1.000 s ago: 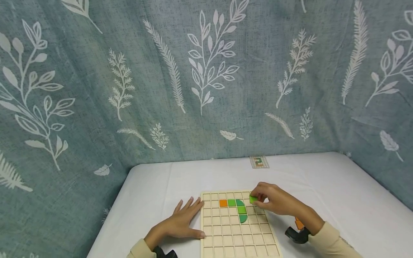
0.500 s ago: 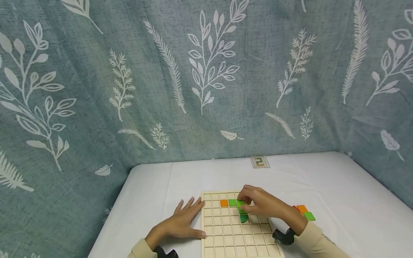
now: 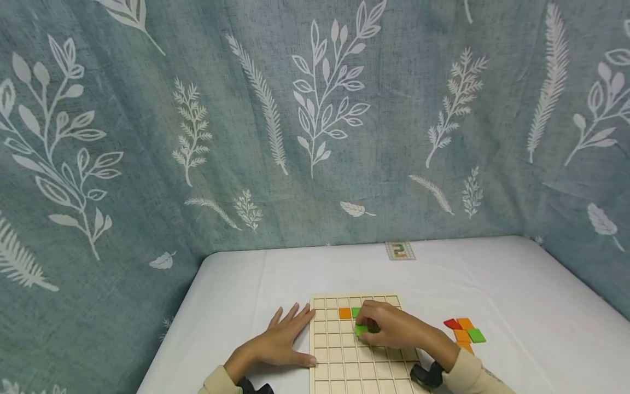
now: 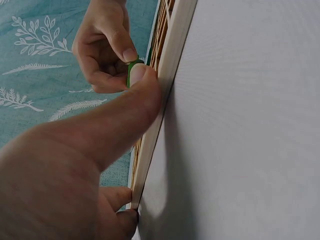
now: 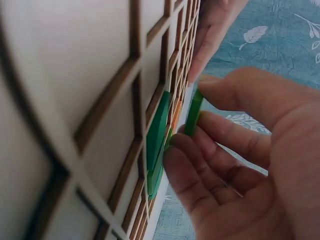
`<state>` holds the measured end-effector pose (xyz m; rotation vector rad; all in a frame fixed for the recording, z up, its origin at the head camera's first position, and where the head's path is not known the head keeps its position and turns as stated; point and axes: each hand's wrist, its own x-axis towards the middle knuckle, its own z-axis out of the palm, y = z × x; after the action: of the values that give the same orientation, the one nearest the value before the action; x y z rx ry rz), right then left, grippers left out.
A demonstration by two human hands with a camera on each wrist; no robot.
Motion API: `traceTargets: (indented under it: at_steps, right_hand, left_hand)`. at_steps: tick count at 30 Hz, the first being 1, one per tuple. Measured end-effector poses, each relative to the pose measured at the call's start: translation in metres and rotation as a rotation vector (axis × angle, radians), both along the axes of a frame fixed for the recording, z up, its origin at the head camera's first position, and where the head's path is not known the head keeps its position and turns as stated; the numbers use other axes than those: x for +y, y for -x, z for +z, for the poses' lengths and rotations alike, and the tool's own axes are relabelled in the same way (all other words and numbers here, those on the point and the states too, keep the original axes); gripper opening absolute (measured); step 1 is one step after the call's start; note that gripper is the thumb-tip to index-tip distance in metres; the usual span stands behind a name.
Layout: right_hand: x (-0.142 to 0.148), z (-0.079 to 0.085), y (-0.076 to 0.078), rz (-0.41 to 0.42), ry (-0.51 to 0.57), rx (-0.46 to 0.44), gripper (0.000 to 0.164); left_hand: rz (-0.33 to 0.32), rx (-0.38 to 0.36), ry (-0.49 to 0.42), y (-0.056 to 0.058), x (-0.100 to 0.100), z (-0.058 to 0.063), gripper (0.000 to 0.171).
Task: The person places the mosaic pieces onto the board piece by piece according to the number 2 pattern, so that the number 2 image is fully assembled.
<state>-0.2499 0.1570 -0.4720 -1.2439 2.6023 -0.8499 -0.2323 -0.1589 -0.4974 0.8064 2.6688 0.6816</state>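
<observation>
A wooden grid board lies on the white table. In the head view, my left hand rests at its left edge, fingers spread and thumb on the rim. My right hand is over the board, pinching a light green square tile between thumb and fingers. The right wrist view shows that tile raised off the grid, with a dark green tile seated in a cell beside it. An orange square tile and a green tile sit in an upper row; the right hand hides the other seated tiles.
Right of the board lie loose tiles: a red pointed one, several orange ones and a green one. A small pattern card lies at the table's far edge, before a leaf-print curtain.
My right hand has carried the green square tile left and then nearer over the board, uncovering the loose tiles at the right. The left hand stays at the board's edge.
</observation>
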Motion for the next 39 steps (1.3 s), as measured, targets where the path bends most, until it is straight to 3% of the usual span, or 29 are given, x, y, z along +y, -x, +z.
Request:
traceTargets:
  at_steps: [7,19,39]
  right_hand:
    - [-0.0025,-0.0041,-0.0019,-0.008,-0.022,-0.022,0.013]
    - [-0.0062,-0.0044,-0.0068,0.016,-0.082,0.033,0.011]
    - [-0.0047,0.0018,-0.0052,-0.006,-0.065,-0.010,0.015]
  left_hand:
    - [0.018,-0.011,0.012,-0.0005,-0.0019,-0.0040,0.109]
    - [0.012,-0.012,0.013,-0.0025,-0.0029,-0.0031,0.109]
    - [0.023,-0.005,0.008,0.0029,0.0000,-0.0029,0.110]
